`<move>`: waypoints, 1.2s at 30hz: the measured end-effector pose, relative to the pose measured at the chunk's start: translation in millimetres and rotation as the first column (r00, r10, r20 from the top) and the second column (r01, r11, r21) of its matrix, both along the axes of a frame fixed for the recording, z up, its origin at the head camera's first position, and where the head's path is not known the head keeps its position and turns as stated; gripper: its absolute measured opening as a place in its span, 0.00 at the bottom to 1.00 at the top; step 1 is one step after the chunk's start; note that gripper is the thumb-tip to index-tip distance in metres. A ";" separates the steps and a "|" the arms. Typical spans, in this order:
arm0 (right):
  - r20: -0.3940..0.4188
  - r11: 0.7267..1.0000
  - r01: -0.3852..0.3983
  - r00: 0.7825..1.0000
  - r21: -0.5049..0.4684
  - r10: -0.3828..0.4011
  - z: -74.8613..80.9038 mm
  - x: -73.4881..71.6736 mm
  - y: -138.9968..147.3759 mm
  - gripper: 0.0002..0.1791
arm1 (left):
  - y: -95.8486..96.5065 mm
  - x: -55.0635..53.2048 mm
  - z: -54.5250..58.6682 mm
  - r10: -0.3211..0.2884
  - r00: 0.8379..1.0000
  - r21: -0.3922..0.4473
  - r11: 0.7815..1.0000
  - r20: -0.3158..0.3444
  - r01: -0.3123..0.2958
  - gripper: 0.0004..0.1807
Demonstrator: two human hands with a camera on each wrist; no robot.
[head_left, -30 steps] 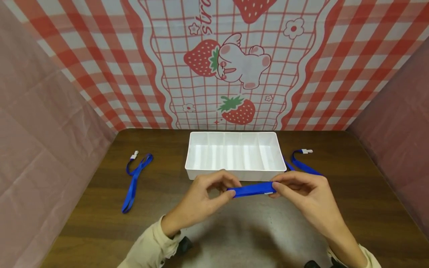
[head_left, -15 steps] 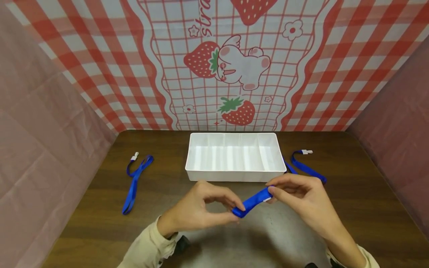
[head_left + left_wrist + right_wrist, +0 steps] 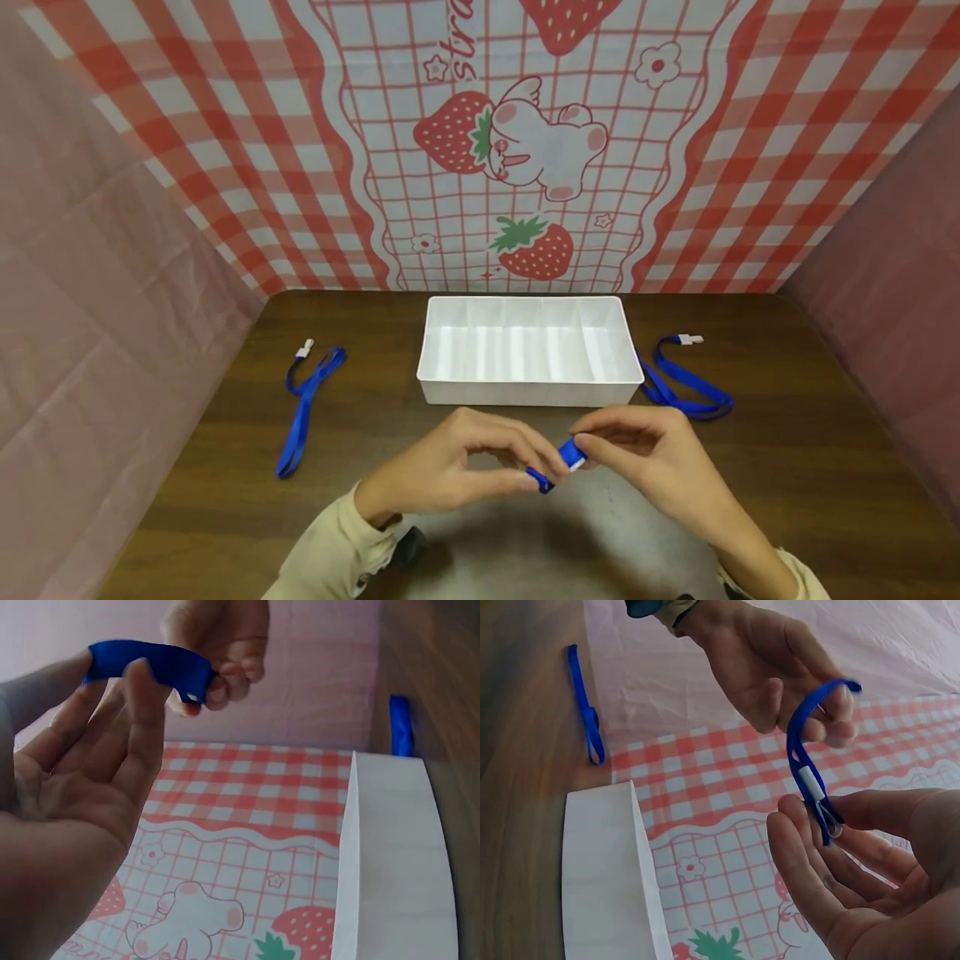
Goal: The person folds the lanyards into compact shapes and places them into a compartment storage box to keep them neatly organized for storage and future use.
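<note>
A blue lanyard [image 3: 572, 454], folded into a short flat bundle, is held up between both hands in front of the white box. My right hand [image 3: 660, 462] pinches one end between thumb and fingertips. Beside those fingertips, the right wrist view shows the lanyard's white clip [image 3: 811, 784] and metal part against the strap. At the other end, my left hand [image 3: 457, 462] pinches the strap between thumb and fingers. The bundle [image 3: 150, 664] curves in an arc from hand to hand in both wrist views. In the head view the left fingers cover its middle.
A white box [image 3: 528, 393] with several compartments stands at the table's back. One blue lanyard [image 3: 300, 421] with a white clip lies at left, another [image 3: 693, 383] right of the box. Behind hangs a strawberry-print cloth [image 3: 540, 250]; pink cloth [image 3: 112, 333] flanks the brown table [image 3: 225, 517].
The held bundle has gone from nearly straight to bent, and its left end has dropped. Both hands are lower and closer together, with the left fingers now across the bundle.
</note>
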State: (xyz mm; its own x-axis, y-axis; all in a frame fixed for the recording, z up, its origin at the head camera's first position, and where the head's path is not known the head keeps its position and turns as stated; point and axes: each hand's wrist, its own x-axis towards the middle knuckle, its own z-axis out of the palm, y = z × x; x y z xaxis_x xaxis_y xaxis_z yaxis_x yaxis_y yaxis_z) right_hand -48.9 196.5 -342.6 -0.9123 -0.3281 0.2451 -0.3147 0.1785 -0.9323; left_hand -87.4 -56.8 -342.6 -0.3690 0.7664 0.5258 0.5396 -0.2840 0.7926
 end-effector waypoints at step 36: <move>0.018 0.978 0.058 0.998 -0.201 -0.055 -15.6 3.0 -31.8 0.10 | 24.2 8.0 -14.5 0.628 0.759 0.054 0.775 -0.173 -0.629 0.04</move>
State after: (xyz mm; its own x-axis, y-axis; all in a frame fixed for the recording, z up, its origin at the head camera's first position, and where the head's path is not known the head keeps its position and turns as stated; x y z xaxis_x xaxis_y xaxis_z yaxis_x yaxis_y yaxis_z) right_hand -45.8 164.6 -358.2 -0.9314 -0.2209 0.2892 -0.2975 0.0043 -0.9547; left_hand -79.3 -32.6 -357.1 -0.6739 0.3981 0.6225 0.7213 0.1720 0.6709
